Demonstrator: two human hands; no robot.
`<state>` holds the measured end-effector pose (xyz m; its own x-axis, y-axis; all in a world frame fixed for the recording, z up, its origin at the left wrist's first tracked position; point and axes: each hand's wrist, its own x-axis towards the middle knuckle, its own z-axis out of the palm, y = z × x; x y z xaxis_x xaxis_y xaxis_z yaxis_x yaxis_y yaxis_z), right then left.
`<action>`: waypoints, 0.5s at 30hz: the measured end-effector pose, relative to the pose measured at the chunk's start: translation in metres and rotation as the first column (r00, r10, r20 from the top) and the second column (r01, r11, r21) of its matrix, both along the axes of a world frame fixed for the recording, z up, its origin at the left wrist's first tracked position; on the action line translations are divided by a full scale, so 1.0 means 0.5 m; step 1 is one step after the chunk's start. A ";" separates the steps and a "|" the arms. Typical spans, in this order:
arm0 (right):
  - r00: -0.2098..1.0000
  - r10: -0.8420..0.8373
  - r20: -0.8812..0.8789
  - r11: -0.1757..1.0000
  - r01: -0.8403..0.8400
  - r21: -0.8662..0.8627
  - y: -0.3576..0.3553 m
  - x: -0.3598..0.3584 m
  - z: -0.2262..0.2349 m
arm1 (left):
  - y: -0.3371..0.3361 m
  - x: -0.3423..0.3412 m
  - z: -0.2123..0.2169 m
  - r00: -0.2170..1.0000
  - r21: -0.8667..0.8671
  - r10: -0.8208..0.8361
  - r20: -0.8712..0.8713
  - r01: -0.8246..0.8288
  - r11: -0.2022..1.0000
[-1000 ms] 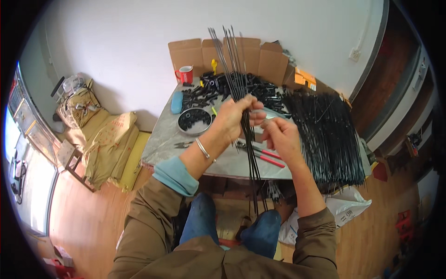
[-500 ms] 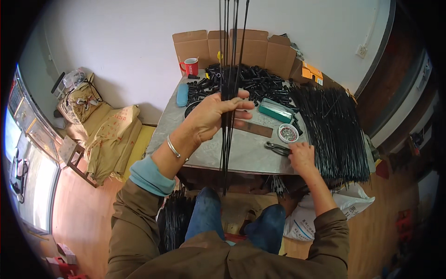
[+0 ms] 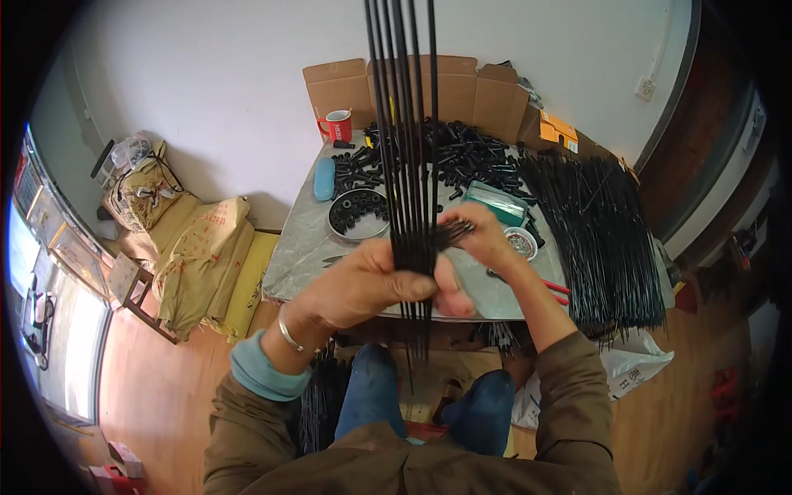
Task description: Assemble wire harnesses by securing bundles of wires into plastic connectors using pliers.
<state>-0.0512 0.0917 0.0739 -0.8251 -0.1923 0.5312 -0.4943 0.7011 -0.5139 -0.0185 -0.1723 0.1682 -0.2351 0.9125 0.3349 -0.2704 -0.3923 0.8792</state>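
Note:
My left hand [image 3: 363,285] is wrapped round a bundle of long thin black rods [image 3: 403,140], held upright in front of me over the table's near edge. My right hand [image 3: 485,238] is beside the bundle, its fingers closed on a cluster of short, thin dark ends that stick out sideways; whether these belong to the bundle I cannot tell. Behind the rods, a round metal tray [image 3: 337,227] holds small black rings. Under my right forearm lie red-handled pliers [image 3: 554,289], partly hidden. A white bowl [image 3: 532,248] of small bits stands near my right wrist.
Black tubular parts [image 3: 474,157] are heaped at the table's back before cardboard [image 3: 450,87]. A large pile of black rods [image 3: 598,239] covers the right side. A red mug [image 3: 337,126], a blue case [image 3: 324,179] and a green box [image 3: 503,202] stand around. Sacks [image 3: 202,256] lie at left.
My right hand has left the pliers on the table and moved up and left to the bundle. My left hand has come lower and nearer with the rods.

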 end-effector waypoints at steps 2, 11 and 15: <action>0.993 -0.065 -0.101 0.971 0.086 0.222 0.016 -0.052 0.029 | 0.018 0.000 -0.057 0.995 -0.050 0.087 -0.057 -0.089 0.995; 0.678 0.388 0.624 0.843 0.014 -0.538 0.096 0.030 0.058 | 0.124 -0.014 -0.363 0.937 -0.316 0.188 0.296 -0.089 0.944; 0.741 0.578 0.342 0.491 0.019 -0.871 -0.027 0.044 0.069 | 0.126 -0.029 -0.374 0.957 -0.336 0.158 0.245 -0.069 0.939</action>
